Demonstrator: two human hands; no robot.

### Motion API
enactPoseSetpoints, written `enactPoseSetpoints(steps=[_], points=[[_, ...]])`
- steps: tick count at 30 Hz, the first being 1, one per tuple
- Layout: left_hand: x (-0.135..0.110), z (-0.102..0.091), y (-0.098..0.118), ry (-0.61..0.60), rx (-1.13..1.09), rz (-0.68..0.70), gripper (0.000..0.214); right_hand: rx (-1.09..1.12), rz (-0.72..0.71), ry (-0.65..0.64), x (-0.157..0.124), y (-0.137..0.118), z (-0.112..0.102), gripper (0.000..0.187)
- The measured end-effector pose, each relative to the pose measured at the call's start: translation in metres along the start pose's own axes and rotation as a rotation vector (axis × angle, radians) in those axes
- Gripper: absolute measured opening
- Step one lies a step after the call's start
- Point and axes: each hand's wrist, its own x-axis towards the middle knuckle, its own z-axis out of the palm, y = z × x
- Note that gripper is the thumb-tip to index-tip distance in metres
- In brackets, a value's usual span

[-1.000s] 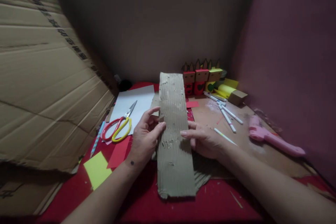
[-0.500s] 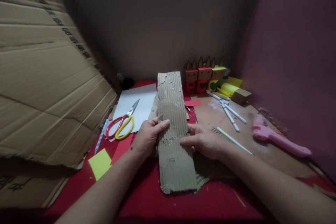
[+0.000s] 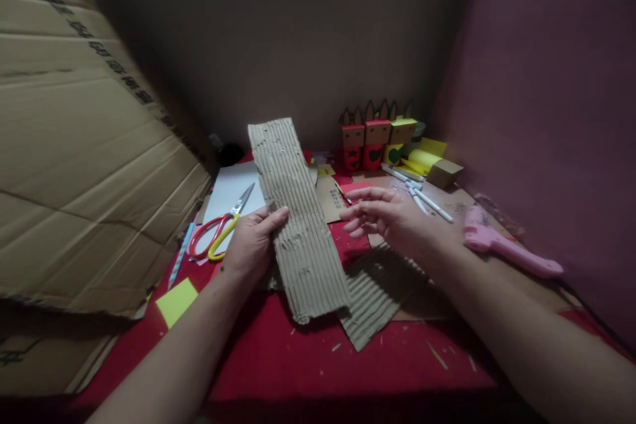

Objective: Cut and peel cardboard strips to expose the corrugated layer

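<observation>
My left hand [image 3: 256, 238] grips the left edge of a long corrugated cardboard strip [image 3: 303, 225], thumb on its front face. The strip is raised and tilted, its top leaning left. To its right, my right hand [image 3: 385, 218] is open, fingers apart and touching nothing that I can see. Below that hand lies another corrugated cardboard piece [image 3: 380, 291], partly under the strip's lower right corner. Scissors [image 3: 226, 225] with one red and one yellow handle rest on white paper [image 3: 223, 179] beside my left hand.
Several red and yellow figures with pointed tops [image 3: 375, 142] stand at the back. Marker pens [image 3: 432, 202] and a pink glue gun [image 3: 507, 245] lie on a cardboard sheet at right. A large cardboard panel [image 3: 89, 146] rises at left. Yellow paper [image 3: 176, 301] lies on the red cloth [image 3: 298, 371].
My right hand has let go of the cardboard strip and opened, moving up and away. The strip, still in my left hand, has swung left and tilted, uncovering more of the other corrugated piece.
</observation>
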Motion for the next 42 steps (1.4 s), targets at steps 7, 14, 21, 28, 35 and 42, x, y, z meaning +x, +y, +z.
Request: enactPoseSetpoints(steps=[7,14,21,28,35,42], points=[[-0.003,-0.002,0.008,-0.006,0.018,-0.043,0.031,-0.952,-0.109,-0.020,-0.044,-0.040,-0.022,0.039],[0.000,-0.009,0.007,-0.048,-0.030,-0.037,0.028,-1.377,-0.056,-0.494,-0.072,-0.012,-0.011,0.090],[0.009,-0.027,0.009,-0.033,-0.135,-0.031,0.020,-1.417,-0.177,-0.578,-0.066,-0.017,-0.009,0.078],[-0.005,-0.011,0.008,-0.189,0.058,-0.039,0.022,-1.368,-0.415,-0.458,-0.073,-0.040,0.010,0.073],[-0.010,-0.004,-0.002,-0.376,0.001,-0.131,0.023,-1.571,-0.683,-0.666,-0.041,-0.014,0.055,0.069],[-0.008,-0.006,-0.007,-0.427,-0.036,-0.214,0.021,-1.432,-0.718,-0.776,-0.037,0.013,0.063,0.061]])
